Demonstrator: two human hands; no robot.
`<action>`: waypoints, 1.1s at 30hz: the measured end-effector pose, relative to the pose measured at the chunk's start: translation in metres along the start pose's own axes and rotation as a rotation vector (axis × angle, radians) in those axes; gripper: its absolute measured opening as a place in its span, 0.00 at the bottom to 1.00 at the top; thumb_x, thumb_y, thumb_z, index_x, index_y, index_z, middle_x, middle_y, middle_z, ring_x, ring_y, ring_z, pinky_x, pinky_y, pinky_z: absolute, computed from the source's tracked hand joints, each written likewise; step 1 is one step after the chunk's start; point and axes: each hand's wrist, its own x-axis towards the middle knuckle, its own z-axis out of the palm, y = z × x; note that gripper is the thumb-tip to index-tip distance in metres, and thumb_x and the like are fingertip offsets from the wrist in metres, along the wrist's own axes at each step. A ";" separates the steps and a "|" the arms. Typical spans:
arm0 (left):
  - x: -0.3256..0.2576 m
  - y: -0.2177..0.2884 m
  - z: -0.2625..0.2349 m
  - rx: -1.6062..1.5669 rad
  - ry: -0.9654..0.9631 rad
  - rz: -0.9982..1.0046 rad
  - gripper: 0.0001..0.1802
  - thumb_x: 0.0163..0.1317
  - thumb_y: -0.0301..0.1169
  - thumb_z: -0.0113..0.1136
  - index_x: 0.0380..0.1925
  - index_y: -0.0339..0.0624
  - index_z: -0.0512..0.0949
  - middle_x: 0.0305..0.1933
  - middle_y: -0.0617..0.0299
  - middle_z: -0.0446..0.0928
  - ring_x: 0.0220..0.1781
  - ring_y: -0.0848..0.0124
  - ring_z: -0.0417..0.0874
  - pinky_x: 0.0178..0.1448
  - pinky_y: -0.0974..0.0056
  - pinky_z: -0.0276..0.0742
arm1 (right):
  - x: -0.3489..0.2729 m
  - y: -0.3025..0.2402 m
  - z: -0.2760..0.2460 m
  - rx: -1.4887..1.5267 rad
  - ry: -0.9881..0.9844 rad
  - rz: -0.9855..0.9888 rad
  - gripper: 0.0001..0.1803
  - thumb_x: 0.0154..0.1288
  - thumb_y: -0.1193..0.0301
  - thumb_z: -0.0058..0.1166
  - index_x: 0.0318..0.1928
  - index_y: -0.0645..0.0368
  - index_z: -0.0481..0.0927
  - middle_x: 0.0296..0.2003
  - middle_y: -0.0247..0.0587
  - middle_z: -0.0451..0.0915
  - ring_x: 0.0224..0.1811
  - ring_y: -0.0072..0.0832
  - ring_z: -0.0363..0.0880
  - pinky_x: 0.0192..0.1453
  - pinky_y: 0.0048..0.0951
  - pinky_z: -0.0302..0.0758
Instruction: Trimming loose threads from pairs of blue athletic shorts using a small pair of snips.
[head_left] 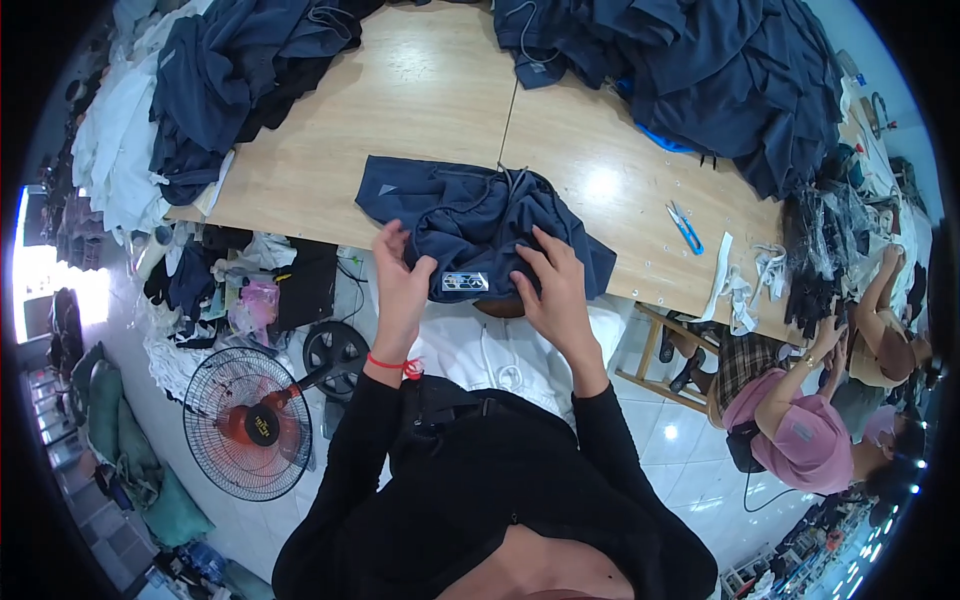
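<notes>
A dark navy garment (480, 225) lies bunched at the table's near edge, partly hanging over it. A cord shows at its far side, and a small pale triangle marks its left panel. On the near edge of the cloth is a small silver-and-black rectangular label (465, 282). To the left of the label, my left hand (398, 285) is open beside the garment, thumb and fingers apart. My right hand (555, 290) rests on the cloth to the right with its fingers spread. Neither hand visibly grips the fabric.
Blue-handled thread snips (686, 230) and white fabric scraps (740, 290) lie on the table (420, 110) at the right. Navy garments pile up at the far right (720, 90) and far left (235, 70). A standing fan (250, 425) is at my left. People work at the right.
</notes>
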 end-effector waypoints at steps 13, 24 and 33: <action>0.041 0.000 0.061 0.664 -0.393 0.544 0.14 0.72 0.22 0.65 0.55 0.33 0.82 0.48 0.54 0.88 0.46 0.70 0.88 0.52 0.68 0.81 | 0.025 0.078 -0.023 -0.246 0.292 -0.023 0.14 0.61 0.79 0.69 0.48 0.64 0.86 0.61 0.58 0.83 0.67 0.56 0.78 0.72 0.51 0.72; -0.046 0.057 0.055 0.394 -0.437 0.592 0.19 0.56 0.09 0.66 0.47 0.34 0.84 0.46 0.53 0.85 0.48 0.62 0.89 0.55 0.65 0.82 | 0.011 -0.067 -0.042 0.540 0.220 0.143 0.17 0.65 0.81 0.71 0.54 0.65 0.86 0.57 0.48 0.87 0.55 0.39 0.88 0.59 0.33 0.81; -0.051 0.056 0.049 0.447 -0.432 0.755 0.21 0.51 0.09 0.67 0.45 0.37 0.86 0.49 0.53 0.86 0.50 0.59 0.90 0.54 0.61 0.84 | -0.004 -0.059 -0.051 0.664 0.147 0.136 0.11 0.61 0.82 0.73 0.43 0.64 0.85 0.57 0.59 0.86 0.59 0.43 0.88 0.62 0.35 0.80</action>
